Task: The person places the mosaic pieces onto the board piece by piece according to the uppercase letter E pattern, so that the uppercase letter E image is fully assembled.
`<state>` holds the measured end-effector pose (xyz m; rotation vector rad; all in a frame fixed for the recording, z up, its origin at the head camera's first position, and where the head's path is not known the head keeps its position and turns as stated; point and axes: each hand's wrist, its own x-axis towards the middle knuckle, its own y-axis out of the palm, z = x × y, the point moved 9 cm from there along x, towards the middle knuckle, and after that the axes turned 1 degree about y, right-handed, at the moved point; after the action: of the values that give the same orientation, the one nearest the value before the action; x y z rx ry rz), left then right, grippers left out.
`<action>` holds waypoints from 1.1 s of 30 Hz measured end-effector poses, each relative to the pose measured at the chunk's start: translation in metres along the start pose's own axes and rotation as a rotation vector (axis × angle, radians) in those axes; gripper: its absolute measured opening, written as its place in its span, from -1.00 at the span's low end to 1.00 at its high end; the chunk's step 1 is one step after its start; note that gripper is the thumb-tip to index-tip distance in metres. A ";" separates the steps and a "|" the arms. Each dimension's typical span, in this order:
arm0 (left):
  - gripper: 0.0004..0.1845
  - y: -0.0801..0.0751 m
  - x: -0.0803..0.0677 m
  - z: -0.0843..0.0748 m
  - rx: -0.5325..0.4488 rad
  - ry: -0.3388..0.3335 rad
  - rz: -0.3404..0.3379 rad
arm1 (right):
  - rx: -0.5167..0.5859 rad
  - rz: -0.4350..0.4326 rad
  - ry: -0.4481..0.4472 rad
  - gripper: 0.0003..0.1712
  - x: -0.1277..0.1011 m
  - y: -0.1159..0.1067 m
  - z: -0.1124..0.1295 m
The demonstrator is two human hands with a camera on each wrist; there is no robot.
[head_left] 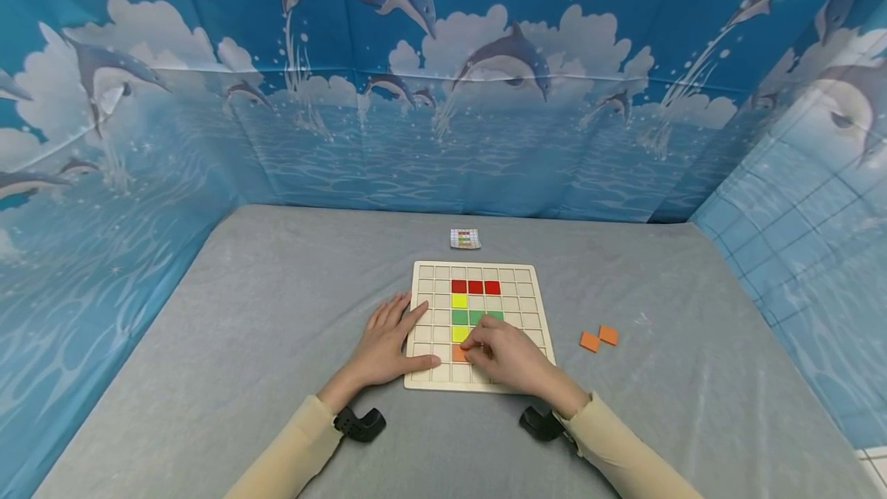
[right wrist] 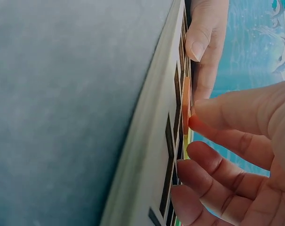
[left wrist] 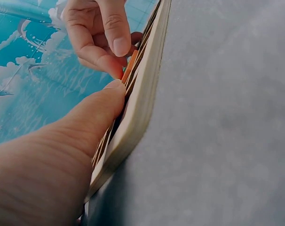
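Grey tabletop (head_left: 277, 314): the orange tile (head_left: 458, 353) sits low on the wooden grid board (head_left: 478, 276), pinched by the right hand (head_left: 509, 356). Left hand (head_left: 388, 349), spread flat, steadies the board. I'd square the tile before pressing.

Grid board (head_left: 478, 326) mid-table; small card (head_left: 465, 238) behind it; two loose tiles (head_left: 599, 338) to its right

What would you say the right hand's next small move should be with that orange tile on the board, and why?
Probably press it flat. The right hand pinches the orange tile at a cell below the yellow one, and in the right wrist view it looks raised above the wooden grid board rather than seated. The left hand rests on the board's left edge, steadying it. Two more loose orange tiles wait on the cloth.
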<state>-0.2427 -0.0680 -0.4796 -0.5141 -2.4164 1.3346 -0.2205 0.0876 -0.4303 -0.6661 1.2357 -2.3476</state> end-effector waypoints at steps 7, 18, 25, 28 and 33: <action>-0.01 0.000 0.001 0.000 0.005 -0.005 0.001 | 0.051 0.033 -0.003 -0.88 -0.007 -0.002 -0.002; -0.01 0.000 0.000 0.000 0.001 0.003 -0.005 | 0.163 -0.107 -0.040 -0.87 -0.028 -0.035 -0.026; -0.01 -0.001 0.000 -0.001 0.000 0.007 -0.006 | 0.048 -0.137 0.144 -0.90 -0.047 -0.059 -0.060; -0.01 -0.001 0.000 -0.001 0.001 0.010 -0.004 | -0.025 -0.143 0.217 -0.90 -0.056 -0.068 -0.075; -0.01 -0.001 0.000 0.000 -0.006 0.006 -0.004 | -0.101 -0.117 0.321 -0.80 -0.068 -0.077 -0.100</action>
<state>-0.2425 -0.0683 -0.4787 -0.5137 -2.4166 1.3228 -0.2335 0.2310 -0.4303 -0.4120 1.4952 -2.5767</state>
